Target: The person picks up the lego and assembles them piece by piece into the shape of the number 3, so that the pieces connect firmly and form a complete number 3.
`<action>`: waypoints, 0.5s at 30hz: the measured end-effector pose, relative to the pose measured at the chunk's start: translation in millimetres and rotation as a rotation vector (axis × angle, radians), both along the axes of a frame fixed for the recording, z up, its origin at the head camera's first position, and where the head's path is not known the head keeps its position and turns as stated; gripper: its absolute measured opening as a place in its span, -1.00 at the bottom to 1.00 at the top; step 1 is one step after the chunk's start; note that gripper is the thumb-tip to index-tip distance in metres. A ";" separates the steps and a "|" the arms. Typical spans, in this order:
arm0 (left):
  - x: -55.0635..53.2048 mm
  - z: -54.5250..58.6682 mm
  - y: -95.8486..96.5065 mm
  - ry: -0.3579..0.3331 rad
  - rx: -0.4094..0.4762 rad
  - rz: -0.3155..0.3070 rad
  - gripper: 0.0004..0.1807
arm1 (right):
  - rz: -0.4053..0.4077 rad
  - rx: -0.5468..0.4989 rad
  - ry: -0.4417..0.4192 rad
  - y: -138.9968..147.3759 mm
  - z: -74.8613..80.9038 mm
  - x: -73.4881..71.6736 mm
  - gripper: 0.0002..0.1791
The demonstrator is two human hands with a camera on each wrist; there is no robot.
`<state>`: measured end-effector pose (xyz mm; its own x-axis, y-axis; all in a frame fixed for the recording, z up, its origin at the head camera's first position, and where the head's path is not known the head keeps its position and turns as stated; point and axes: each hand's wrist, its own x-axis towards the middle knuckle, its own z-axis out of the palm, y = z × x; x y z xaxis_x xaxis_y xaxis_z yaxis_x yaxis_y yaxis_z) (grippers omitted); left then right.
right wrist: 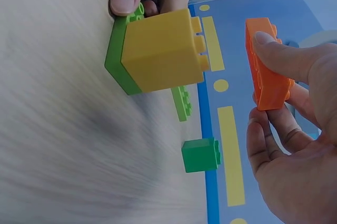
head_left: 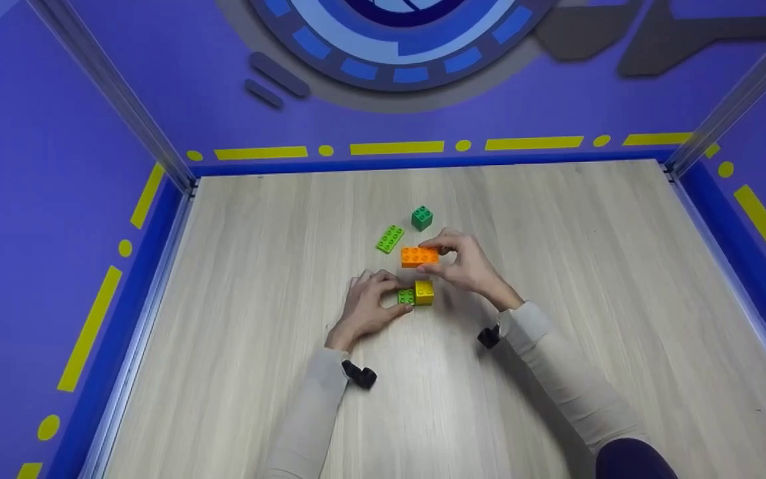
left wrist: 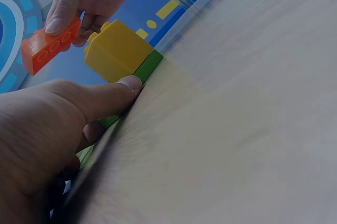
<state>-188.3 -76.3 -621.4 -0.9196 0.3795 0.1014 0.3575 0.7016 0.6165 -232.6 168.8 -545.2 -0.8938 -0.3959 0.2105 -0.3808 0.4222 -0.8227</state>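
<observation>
On the table a yellow building block [head_left: 424, 293] is stacked on the right part of a flat light green block [head_left: 405, 297], whose left studs show bare. My left hand [head_left: 370, 307] pinches the left end of that green block between thumb and fingers, as the left wrist view also shows at the thumb [left wrist: 118, 95]. Raised above the table, an orange eight-stud block [head_left: 419, 257] is pinched by its right end in my right hand [head_left: 466, 265]. In the right wrist view the orange block [right wrist: 266, 66] is apart from the yellow block [right wrist: 163, 52].
Behind the hands lies another flat light green block [head_left: 390, 239]. A dark green four-stud block [head_left: 422, 217] stands just beyond it to the right. Blue printed walls [head_left: 383, 126] border the wooden table [head_left: 256, 266] at the back and sides.
</observation>
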 end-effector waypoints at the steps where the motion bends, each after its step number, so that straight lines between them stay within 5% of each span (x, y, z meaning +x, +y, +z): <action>1: 0.0 0.0 -0.1 -0.001 0.001 0.000 -0.51 | 0.001 -0.003 0.000 0.0 -0.5 0.3 -0.63; 15: -0.3 -0.2 -0.3 -0.001 0.000 -0.003 -0.53 | 0.021 -0.014 0.007 -0.6 -2.2 8.2 -0.63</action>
<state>-188.6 -76.7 -621.6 -0.9186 0.3822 0.1001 0.3587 0.7004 0.6170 -224.4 168.2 -547.5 -0.8837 -0.4119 0.2222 -0.3953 0.4027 -0.8255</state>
